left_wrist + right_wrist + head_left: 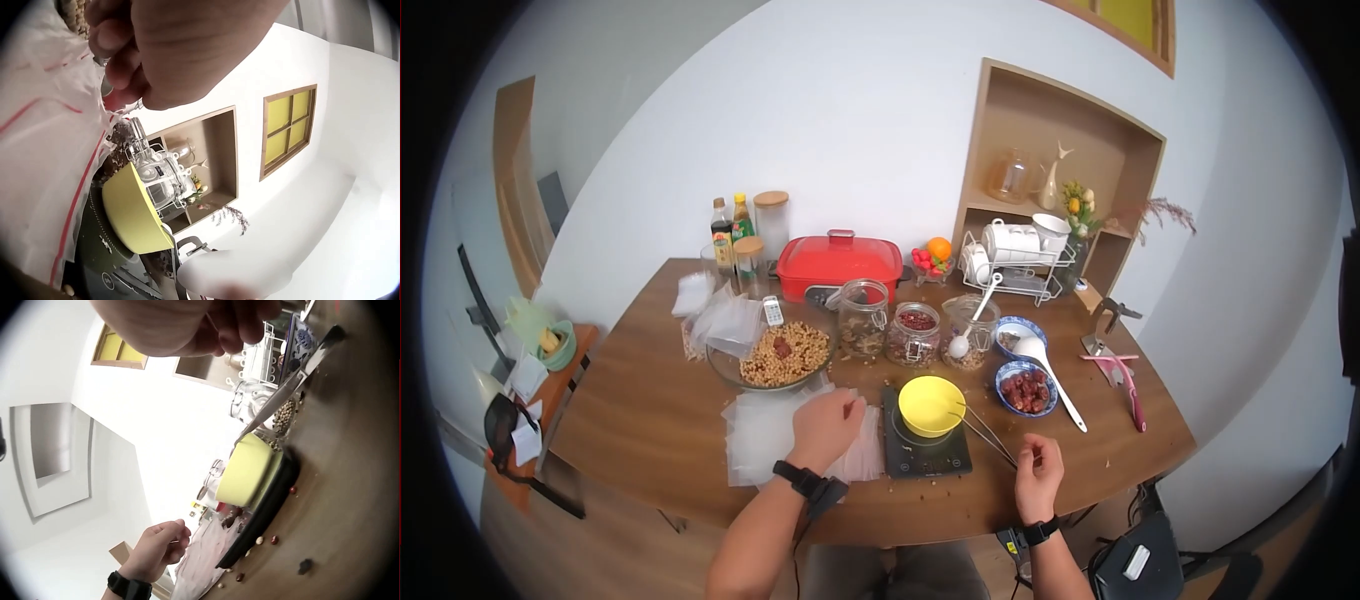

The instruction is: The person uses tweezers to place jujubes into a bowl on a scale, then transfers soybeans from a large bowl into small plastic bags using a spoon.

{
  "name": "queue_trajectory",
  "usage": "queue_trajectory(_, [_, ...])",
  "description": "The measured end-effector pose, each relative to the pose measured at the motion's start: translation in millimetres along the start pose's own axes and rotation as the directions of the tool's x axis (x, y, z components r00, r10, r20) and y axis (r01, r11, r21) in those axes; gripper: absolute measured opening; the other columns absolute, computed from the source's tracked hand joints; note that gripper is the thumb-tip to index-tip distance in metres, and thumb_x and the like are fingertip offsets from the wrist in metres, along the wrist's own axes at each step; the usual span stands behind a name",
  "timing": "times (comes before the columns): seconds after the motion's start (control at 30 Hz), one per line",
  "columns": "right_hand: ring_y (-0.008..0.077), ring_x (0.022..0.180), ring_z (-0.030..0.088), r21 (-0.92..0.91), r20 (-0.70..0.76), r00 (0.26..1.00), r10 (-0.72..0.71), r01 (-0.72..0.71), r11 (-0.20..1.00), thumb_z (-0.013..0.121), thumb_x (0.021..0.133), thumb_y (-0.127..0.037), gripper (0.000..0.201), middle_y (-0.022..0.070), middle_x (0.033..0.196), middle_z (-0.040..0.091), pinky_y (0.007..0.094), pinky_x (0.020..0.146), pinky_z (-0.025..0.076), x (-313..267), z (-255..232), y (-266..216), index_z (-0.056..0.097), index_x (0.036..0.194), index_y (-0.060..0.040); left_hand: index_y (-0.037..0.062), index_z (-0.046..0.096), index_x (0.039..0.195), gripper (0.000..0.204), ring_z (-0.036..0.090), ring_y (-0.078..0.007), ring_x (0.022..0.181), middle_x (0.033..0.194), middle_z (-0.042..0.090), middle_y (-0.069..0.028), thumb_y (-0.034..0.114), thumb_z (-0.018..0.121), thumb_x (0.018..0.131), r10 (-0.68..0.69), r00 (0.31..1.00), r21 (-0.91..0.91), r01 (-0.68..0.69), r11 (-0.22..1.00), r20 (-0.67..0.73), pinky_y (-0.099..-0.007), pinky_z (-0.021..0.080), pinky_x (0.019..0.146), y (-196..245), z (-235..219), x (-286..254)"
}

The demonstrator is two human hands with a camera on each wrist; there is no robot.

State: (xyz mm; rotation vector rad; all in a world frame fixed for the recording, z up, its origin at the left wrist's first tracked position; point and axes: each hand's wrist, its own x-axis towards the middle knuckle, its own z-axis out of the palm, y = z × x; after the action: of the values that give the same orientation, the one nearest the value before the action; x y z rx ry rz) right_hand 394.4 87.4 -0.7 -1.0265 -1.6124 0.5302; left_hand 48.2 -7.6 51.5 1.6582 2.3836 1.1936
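Note:
The left hand [825,430] hovers at the stack of clear plastic bags [762,440], fingers loosely curled with nothing visible in them. On a black scale [925,460] sits a yellow bowl [932,407], with metal tongs [990,437] leaning out over its right rim. Just right of the tongs' outer end is the right hand [1038,478], its fingers loosely bent. In the right wrist view the right hand [187,325] is apart from the tongs [281,394]. The left wrist view shows the left hand [181,50] above the bags [44,144], beside the yellow bowl [134,212].
Behind the bags stands a glass bowl of beans [788,360]. Glass jars [915,335] line up behind the scale. To the right are a bowl of dark red dates [1026,390], a white ladle [1055,385] and pink-handled scissors [1135,400]. A red cooker [840,265] stands at the back.

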Motion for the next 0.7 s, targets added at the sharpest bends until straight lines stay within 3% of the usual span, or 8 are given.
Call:
queue_trajectory(0.03, [0.0256,0.103,0.066,-0.073,-0.006,0.999,-0.045,0.044,0.996,0.065,0.096,0.003,0.02,0.0127,0.11,0.068,0.037,0.093,0.053,1,0,1,0.071,0.115,0.0001,0.0081,0.067,0.081,0.032,0.07,-0.0378,0.078,0.078,0.07,-0.0119,0.032,0.067,0.101,-0.018,1.0,-0.029,0.018,0.999,-0.013,-0.051,0.052,0.068,-1,6,5])
queue_trajectory(0.07, [0.0364,0.113,0.062,-0.149,0.048,0.995,-0.085,0.091,0.985,0.07,0.093,-0.002,0.03,0.0175,0.117,0.066,0.0445,0.1,0.05,3,-1,4,0.069,0.123,-0.0008,0.008,0.066,0.081,0.032,0.07,-0.038,0.078,0.078,0.07,-0.012,0.032,0.067,0.101,-0.039,0.999,-0.055,0.038,0.998,-0.026,-0.0512,0.052,0.067,-4,11,9])
queue_trajectory(0.2, [0.0402,0.111,0.062,-0.309,0.317,0.941,-0.116,0.218,0.926,0.078,0.09,-0.014,0.044,0.0193,0.117,0.068,0.0489,0.098,0.05,12,5,8,0.066,0.13,-0.0012,0.0073,0.066,0.081,0.033,0.07,-0.0401,0.078,0.079,0.07,-0.0144,0.033,0.066,0.102,-0.117,0.991,-0.195,0.103,0.975,-0.061,-0.0532,0.052,0.068,-24,25,12])
queue_trajectory(0.3, [0.0397,0.107,0.062,-0.389,0.405,0.912,-0.068,0.239,0.89,0.079,0.088,-0.013,0.044,0.0184,0.113,0.068,0.0486,0.095,0.051,18,14,7,0.067,0.129,-0.0015,0.0071,0.066,0.082,0.032,0.071,-0.0418,0.076,0.077,0.071,-0.0164,0.033,0.065,0.102,-0.119,0.992,-0.227,0.105,0.968,-0.049,-0.0547,0.054,0.068,-37,34,5])
queue_trajectory(0.47, [0.0379,0.097,0.062,-0.419,0.396,0.918,0.005,0.176,0.891,0.078,0.089,-0.009,0.023,0.0177,0.101,0.07,0.0467,0.09,0.05,23,25,10,0.072,0.109,0.0002,0.0074,0.065,0.083,0.029,0.07,-0.0416,0.07,0.071,0.07,-0.0164,0.03,0.066,0.101,-0.082,0.997,-0.231,0.079,0.97,-0.005,-0.0544,0.055,0.064,-41,32,0])
queue_trajectory(0.57, [0.0373,0.094,0.062,-0.464,0.355,0.926,0.126,0.057,0.884,0.078,0.089,-0.009,0.02,0.0172,0.094,0.07,0.0462,0.087,0.051,22,29,6,0.073,0.105,0.0015,0.0088,0.064,0.078,0.029,0.07,-0.0383,0.063,0.069,0.07,-0.0136,0.028,0.069,0.099,-0.045,0.997,-0.238,0.029,0.971,-0.06,-0.051,0.053,0.057,-42,31,0])
queue_trajectory(0.7, [0.0342,0.088,0.064,-0.45,0.312,0.941,0.134,0.022,0.893,0.079,0.088,-0.009,0.022,0.0167,0.09,0.069,0.0438,0.081,0.052,21,34,6,0.074,0.106,0.0026,0.0093,0.063,0.076,0.027,0.069,-0.0362,0.06,0.067,0.069,-0.0118,0.024,0.07,0.099,-0.027,0.995,-0.282,-0.002,0.96,-0.101,-0.0485,0.053,0.054,-45,29,-1])
